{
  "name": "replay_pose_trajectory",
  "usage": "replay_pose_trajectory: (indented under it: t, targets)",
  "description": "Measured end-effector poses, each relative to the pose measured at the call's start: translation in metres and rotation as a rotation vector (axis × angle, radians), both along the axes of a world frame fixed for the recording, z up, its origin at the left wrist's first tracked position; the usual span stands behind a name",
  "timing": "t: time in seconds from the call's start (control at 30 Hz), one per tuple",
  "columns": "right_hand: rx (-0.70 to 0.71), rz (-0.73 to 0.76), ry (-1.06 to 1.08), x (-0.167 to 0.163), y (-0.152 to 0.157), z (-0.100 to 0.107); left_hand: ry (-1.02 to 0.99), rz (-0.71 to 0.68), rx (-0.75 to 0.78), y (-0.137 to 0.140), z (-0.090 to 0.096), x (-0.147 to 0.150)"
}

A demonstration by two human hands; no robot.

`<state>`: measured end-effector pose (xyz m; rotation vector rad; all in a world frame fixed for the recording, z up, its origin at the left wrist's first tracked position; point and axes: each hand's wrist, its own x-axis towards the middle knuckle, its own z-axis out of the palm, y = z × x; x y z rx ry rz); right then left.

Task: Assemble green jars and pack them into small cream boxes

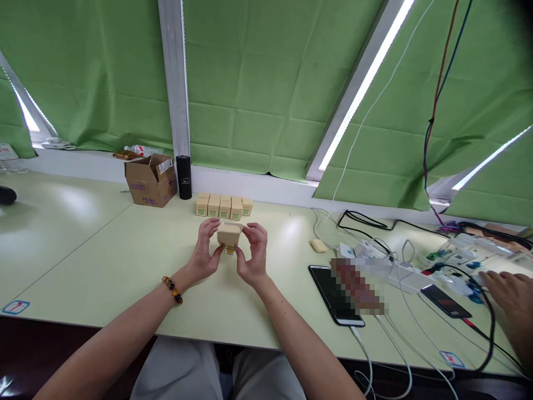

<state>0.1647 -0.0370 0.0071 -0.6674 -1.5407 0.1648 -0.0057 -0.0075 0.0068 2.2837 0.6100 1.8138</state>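
Observation:
My left hand (205, 253) and my right hand (253, 255) hold a small tan cardboard box (229, 234) between them, just above the table. The fingertips rest at its sides and upper edge, with both thumbs near its lower edge. Below the box, between the thumbs, shows a small clear, yellowish thing (230, 250); whether it is part of the box or a separate piece, I cannot tell. Behind my hands stands a group of similar small boxes (225, 206) with green-edged labels, packed side by side.
An open brown carton (150, 180) and a black cylinder (184, 178) stand at the back left. To the right lie a phone (333, 294), a blurred-out patch, a power strip (410, 278) and many cables. Another person's hand (506, 291) rests at the far right.

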Motion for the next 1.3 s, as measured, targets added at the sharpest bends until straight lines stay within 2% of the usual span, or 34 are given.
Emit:
replay_pose_trajectory:
  t: [0.1, 0.17, 0.3, 0.43, 0.53, 0.7, 0.77, 0.87, 1.03, 1.17, 1.3]
  targets:
    - [0.178, -0.12, -0.161, 0.002, -0.001, 0.0, 0.083, 0.041, 0.118, -0.001, 0.002, -0.003]
    - [0.221, -0.16, -0.184, 0.002, -0.001, 0.0, 0.106, 0.073, 0.22, -0.002, 0.001, -0.006]
    - [0.218, -0.185, -0.149, 0.0, 0.001, 0.0, 0.109, 0.192, 0.411, -0.002, -0.003, -0.009]
    - [0.174, -0.18, -0.103, 0.0, 0.0, 0.0, 0.154, 0.259, 0.457, -0.004, -0.002, -0.009]
    - [0.089, -0.139, -0.065, 0.002, -0.003, 0.002, 0.114, 0.203, 0.28, -0.006, 0.0, -0.005]
    - [-0.058, -0.03, 0.037, 0.003, -0.006, 0.006, -0.22, 0.009, -0.254, 0.0, -0.003, 0.005]
    - [-0.099, 0.014, 0.055, 0.003, -0.006, 0.006, -0.334, -0.071, -0.383, 0.003, -0.003, 0.006]
    - [-0.178, 0.124, 0.057, 0.002, -0.006, 0.005, -0.395, -0.16, -0.535, 0.004, 0.001, 0.004]
    - [-0.33, 0.283, 0.061, 0.004, -0.005, 0.006, -0.336, -0.154, -0.632, 0.004, 0.008, -0.001]
    - [-0.404, 0.292, 0.051, 0.005, -0.005, 0.007, -0.294, -0.147, -0.644, 0.004, 0.009, -0.002]
    - [-0.417, 0.286, 0.035, 0.005, -0.003, 0.006, -0.229, -0.221, -0.62, 0.001, 0.009, -0.003]
